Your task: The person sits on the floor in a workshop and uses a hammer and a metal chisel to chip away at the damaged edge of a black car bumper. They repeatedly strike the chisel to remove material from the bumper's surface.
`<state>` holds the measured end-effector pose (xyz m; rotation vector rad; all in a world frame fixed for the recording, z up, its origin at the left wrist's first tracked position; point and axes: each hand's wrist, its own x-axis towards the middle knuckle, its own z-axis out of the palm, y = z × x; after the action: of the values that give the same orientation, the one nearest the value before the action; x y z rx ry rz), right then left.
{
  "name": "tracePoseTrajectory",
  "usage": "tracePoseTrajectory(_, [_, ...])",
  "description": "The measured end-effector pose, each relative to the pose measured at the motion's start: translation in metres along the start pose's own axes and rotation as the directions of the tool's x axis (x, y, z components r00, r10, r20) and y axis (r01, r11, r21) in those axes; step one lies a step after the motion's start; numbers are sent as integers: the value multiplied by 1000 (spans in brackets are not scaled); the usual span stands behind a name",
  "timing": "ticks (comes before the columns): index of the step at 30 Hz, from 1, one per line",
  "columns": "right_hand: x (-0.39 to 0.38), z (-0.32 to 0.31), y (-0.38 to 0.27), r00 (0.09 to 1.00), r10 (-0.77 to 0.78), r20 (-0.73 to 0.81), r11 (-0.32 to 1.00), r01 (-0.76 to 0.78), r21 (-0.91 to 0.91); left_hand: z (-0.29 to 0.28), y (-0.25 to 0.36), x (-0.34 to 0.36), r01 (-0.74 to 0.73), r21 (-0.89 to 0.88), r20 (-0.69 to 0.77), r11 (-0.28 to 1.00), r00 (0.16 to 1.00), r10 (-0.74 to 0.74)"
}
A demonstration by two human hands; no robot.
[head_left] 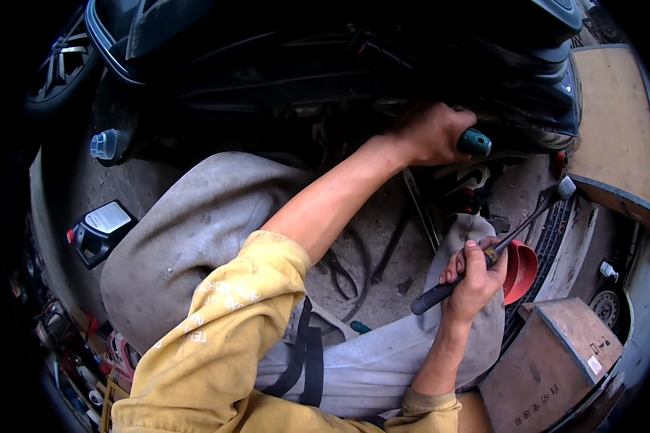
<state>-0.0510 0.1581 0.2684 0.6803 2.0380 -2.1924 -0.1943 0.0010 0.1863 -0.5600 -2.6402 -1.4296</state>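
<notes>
My left hand reaches up to the underside of a dark vehicle. Its fingers are wrapped round a green and black handle, which looks like a screwdriver's; the rest of that tool is hidden by the hand and deep shadow. Lower down and to the right, my right hand grips a hammer partway along its handle. The black grip end points down and left, while the metal head is up at the right, apart from the green handle. Both forearms come from yellow sleeves, above my grey-clad legs.
Pliers and a long metal bar lie on the floor between my legs. A red cup-shaped piece is beside my right hand. Wooden crates stand at right. A black jug lies at left, below a clear blue cap.
</notes>
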Motion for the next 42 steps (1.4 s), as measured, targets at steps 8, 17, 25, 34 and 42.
tracePoseTrajectory(8, [-7, 4, 15, 999, -38, 36, 990, 43, -132, -5, 0, -2, -24, -21, -13, 999, 1000, 24])
tracePoseTrajectory(17, [1, 20, 25, 977, 193, 91, 977, -183, -112, 2, -3, 0, 8, -1, 6, 1000, 1000, -8])
tracePoseTrajectory(25, [29, -59, -109, 846, -437, -307, 849, 500, 169, 6, -4, 1, 2, -80, -37, 997, 999, -5])
tracePoseTrajectory(34, [-6, 20, 13, 971, 230, 62, 972, -232, 27, 13, 5, -7, -27, -59, 11, 998, 1000, 28])
tracePoseTrajectory(42, [3, -27, 3, 988, 62, -141, 994, -74, -83, 7, 11, -6, -65, 78, -74, 995, 995, 71])
